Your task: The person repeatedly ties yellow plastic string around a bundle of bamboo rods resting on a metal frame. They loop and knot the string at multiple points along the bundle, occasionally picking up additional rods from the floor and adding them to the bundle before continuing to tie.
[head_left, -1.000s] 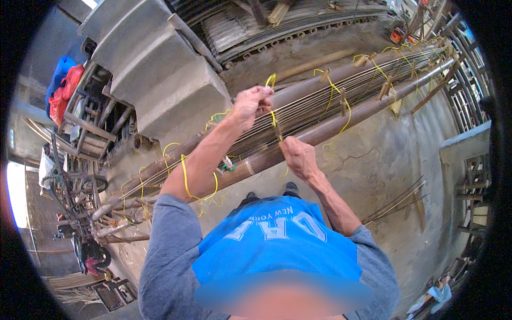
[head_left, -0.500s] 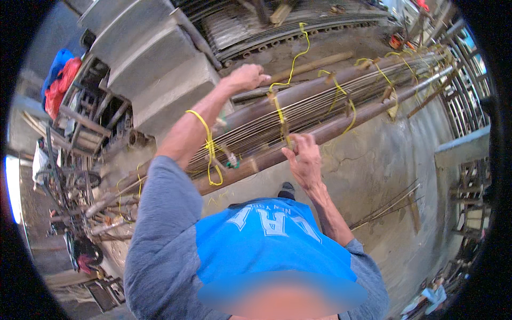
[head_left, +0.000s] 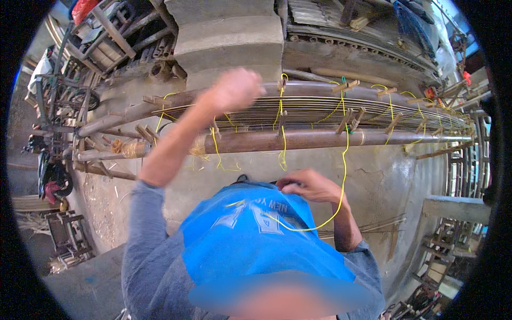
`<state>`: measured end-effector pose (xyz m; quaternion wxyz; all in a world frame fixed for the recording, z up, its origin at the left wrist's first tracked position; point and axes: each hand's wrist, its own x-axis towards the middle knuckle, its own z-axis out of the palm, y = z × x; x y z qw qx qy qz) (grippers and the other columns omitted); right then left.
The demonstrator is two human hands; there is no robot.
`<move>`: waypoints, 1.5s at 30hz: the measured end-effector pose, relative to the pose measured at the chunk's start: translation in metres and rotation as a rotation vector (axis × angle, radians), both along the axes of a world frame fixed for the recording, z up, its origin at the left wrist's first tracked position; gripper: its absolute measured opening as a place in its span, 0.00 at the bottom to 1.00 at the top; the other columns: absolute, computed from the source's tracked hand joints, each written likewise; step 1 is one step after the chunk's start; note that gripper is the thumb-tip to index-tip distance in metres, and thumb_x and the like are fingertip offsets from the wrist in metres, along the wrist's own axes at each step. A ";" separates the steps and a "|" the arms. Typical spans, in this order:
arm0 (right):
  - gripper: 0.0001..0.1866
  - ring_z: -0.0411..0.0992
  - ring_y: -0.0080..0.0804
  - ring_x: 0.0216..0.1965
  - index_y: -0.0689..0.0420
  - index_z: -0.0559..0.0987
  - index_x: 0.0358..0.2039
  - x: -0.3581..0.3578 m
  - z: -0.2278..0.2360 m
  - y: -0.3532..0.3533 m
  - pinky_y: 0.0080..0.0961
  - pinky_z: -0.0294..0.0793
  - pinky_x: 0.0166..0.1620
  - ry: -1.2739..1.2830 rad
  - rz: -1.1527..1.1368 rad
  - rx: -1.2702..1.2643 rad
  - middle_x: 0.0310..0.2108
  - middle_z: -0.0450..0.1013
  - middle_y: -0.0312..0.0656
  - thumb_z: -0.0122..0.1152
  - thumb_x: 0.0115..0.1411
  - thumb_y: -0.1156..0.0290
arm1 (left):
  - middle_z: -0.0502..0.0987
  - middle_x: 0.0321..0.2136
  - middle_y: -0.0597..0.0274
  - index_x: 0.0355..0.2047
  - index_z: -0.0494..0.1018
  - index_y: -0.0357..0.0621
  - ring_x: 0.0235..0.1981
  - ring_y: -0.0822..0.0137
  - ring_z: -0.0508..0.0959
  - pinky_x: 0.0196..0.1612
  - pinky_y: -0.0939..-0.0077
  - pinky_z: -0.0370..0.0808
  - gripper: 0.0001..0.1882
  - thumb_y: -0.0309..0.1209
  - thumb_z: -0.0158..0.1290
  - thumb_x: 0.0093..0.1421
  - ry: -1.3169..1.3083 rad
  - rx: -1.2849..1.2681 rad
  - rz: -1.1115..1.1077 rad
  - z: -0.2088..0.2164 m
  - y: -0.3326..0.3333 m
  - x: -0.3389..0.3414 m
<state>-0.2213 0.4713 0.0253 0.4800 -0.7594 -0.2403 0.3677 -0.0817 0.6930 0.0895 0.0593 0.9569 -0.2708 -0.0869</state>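
Observation:
My left hand (head_left: 234,95) is raised over the back pole (head_left: 312,89), smeared by motion, so its fingers do not read clearly. Low in front of my blue shirt, my right hand (head_left: 310,186) has its fingers curled in; what they hold, if anything, is hidden. A yellow cord (head_left: 345,170) drops from a wooden peg (head_left: 345,121) at the front pole (head_left: 256,141), passes by my right wrist and curves across the shirt. Between the two poles run long thin strips (head_left: 314,109), with yellow ties (head_left: 281,106) and small pegs spaced along them.
Concrete steps (head_left: 226,42) rise behind the poles. Stacked hollow tubes (head_left: 341,44) lie at the back right. Wooden racks (head_left: 112,26) and a motorcycle (head_left: 56,176) stand on the left. A slatted barrier (head_left: 450,170) stands at right, and thin sticks (head_left: 373,226) lie on the floor.
The view has swung, showing more of the poles' left end. My right hand has left the front pole and come down to the shirt. A yellow cord now curves across the shirt.

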 end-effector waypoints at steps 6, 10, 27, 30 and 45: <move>0.12 0.69 0.44 0.23 0.61 0.71 0.21 0.020 0.015 0.052 0.35 0.67 0.27 -0.666 -0.645 -0.514 0.20 0.70 0.47 0.50 0.53 0.64 | 0.74 0.24 0.52 0.30 0.73 0.47 0.29 0.53 0.74 0.33 0.60 0.70 0.10 0.36 0.46 0.52 -0.037 -0.462 0.128 -0.100 -0.019 0.002; 0.12 0.67 0.47 0.22 0.60 0.69 0.20 0.066 0.056 0.072 0.36 0.62 0.25 -0.708 -0.594 -0.258 0.18 0.67 0.50 0.47 0.54 0.65 | 0.74 0.22 0.52 0.32 0.73 0.50 0.28 0.54 0.74 0.32 0.60 0.70 0.12 0.40 0.47 0.50 -0.120 -0.455 0.127 -0.084 -0.023 -0.012; 0.04 0.70 0.34 0.26 0.59 0.72 0.22 0.049 0.024 0.053 0.31 0.66 0.31 -0.459 0.038 0.014 0.22 0.71 0.42 0.51 0.51 0.74 | 0.73 0.18 0.54 0.21 0.74 0.45 0.23 0.55 0.73 0.28 0.67 0.68 0.16 0.40 0.42 0.54 -0.123 -0.392 0.404 -0.038 -0.045 -0.009; 0.04 0.69 0.43 0.26 0.60 0.71 0.24 0.026 -0.025 0.064 0.35 0.64 0.30 -0.742 0.037 -0.024 0.21 0.70 0.47 0.50 0.48 0.73 | 0.73 0.16 0.53 0.17 0.72 0.44 0.21 0.55 0.74 0.26 0.62 0.68 0.17 0.40 0.41 0.54 -0.092 -0.956 0.325 -0.032 -0.050 0.040; 0.19 0.70 0.45 0.33 0.59 0.74 0.32 -0.039 0.042 0.129 0.35 0.70 0.33 -0.749 -0.262 -0.437 0.28 0.71 0.45 0.57 0.48 0.55 | 0.72 0.29 0.45 0.26 0.71 0.36 0.34 0.48 0.72 0.38 0.58 0.67 0.17 0.40 0.41 0.55 0.069 0.038 0.179 -0.009 0.111 -0.006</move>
